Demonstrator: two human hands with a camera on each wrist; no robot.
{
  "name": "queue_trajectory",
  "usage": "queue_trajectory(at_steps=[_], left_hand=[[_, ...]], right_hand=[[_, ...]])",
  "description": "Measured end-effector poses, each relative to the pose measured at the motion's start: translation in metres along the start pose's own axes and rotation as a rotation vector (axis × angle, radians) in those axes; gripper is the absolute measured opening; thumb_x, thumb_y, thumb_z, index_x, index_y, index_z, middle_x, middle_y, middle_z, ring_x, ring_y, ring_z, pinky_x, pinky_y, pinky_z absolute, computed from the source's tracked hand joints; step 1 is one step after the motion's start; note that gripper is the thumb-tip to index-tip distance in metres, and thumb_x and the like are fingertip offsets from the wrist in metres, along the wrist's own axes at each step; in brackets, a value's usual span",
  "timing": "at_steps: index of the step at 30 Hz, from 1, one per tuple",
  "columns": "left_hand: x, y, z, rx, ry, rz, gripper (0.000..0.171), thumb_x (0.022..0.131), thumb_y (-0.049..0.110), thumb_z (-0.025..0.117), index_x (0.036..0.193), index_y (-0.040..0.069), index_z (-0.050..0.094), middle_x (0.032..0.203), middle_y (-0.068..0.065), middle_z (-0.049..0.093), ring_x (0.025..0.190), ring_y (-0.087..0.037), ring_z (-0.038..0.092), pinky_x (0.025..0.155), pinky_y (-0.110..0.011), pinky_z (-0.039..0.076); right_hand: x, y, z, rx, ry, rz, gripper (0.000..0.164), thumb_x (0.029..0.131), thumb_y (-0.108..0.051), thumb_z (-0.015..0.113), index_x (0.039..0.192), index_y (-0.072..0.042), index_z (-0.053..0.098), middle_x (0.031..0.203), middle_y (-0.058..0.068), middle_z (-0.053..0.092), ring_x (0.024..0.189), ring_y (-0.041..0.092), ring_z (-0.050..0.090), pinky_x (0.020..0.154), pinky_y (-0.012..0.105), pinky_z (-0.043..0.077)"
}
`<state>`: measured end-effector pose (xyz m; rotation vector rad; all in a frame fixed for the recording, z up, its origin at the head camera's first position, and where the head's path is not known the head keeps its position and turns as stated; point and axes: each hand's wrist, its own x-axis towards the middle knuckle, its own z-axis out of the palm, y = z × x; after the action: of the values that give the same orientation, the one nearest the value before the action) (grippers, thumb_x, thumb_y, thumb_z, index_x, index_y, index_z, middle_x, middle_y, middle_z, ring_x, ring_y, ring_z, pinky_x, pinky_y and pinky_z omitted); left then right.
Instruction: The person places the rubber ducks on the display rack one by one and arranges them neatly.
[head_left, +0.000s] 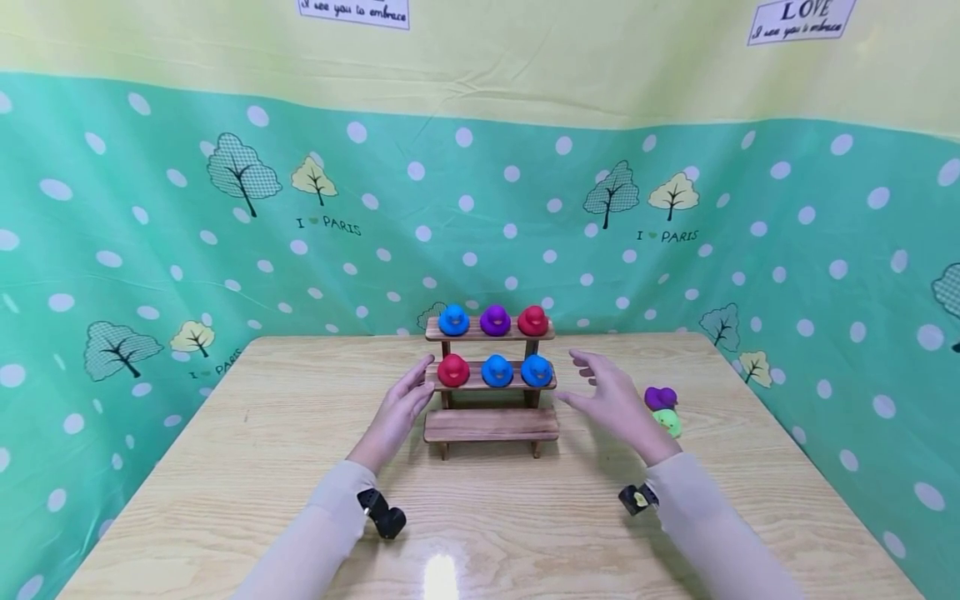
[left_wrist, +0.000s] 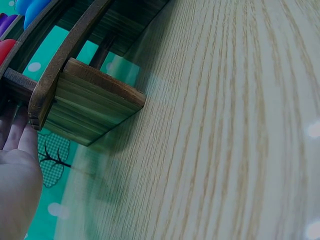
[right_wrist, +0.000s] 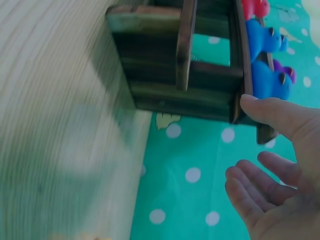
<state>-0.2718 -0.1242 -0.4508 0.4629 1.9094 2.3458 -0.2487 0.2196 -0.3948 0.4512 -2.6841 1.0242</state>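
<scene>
A three-step wooden display stand (head_left: 491, 425) stands on the table. Its top step bears a blue duck (head_left: 453, 320), a purple duck (head_left: 495, 321) and a red duck (head_left: 533, 321). On the middle step sit another red duck (head_left: 453, 371) and two blue ducks, one central (head_left: 497, 372), one at the right end (head_left: 536, 372). My left hand (head_left: 397, 412) is at the stand's left side, fingertips right at the middle step's end. On the other side, my right hand (head_left: 611, 404) has its fingers spread and slightly bent, its thumb tip overlapping the step's edge in the right wrist view. Neither hand holds anything.
To the right of my right hand, a purple duck (head_left: 660, 398) and a green duck (head_left: 666, 422) lie close together on the wooden table (head_left: 225, 500). A green and yellow patterned curtain (head_left: 465, 208) hangs behind and along both sides.
</scene>
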Motion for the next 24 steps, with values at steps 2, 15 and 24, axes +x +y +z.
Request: queue_trajectory(at_steps=[2,15,24], left_hand=[[0.0,0.0,0.0,0.001,0.0,0.0,0.056,0.106,0.012,0.047,0.158,0.003,0.027,0.165,-0.013,0.014,0.151,-0.023,0.011,0.12,-0.038,0.025],[-0.001,0.001,0.001,0.0,-0.002,-0.006,0.055,0.107,0.011,0.046,0.158,0.003,0.027,0.165,-0.014,0.013,0.152,-0.024,0.011,0.121,-0.038,0.024],[-0.001,0.001,0.001,0.005,-0.003,-0.014,0.056,0.106,0.012,0.047,0.158,0.004,0.027,0.165,-0.015,0.01,0.152,-0.025,0.01,0.121,-0.038,0.024]], right_hand=[[-0.002,0.004,-0.004,-0.005,0.002,0.004,0.07,0.087,-0.019,0.08,0.146,0.001,0.046,0.134,0.022,0.056,0.119,0.04,0.056,0.1,0.052,0.051],[-0.012,0.04,-0.019,-0.068,-0.001,0.05,0.067,0.09,-0.022,0.077,0.145,0.001,0.047,0.14,0.023,0.053,0.123,0.04,0.053,0.101,0.058,0.047],[-0.015,0.067,-0.023,-0.063,-0.044,0.135,0.07,0.091,-0.026,0.075,0.147,0.002,0.043,0.142,0.028,0.049,0.129,0.046,0.046,0.106,0.062,0.04]])
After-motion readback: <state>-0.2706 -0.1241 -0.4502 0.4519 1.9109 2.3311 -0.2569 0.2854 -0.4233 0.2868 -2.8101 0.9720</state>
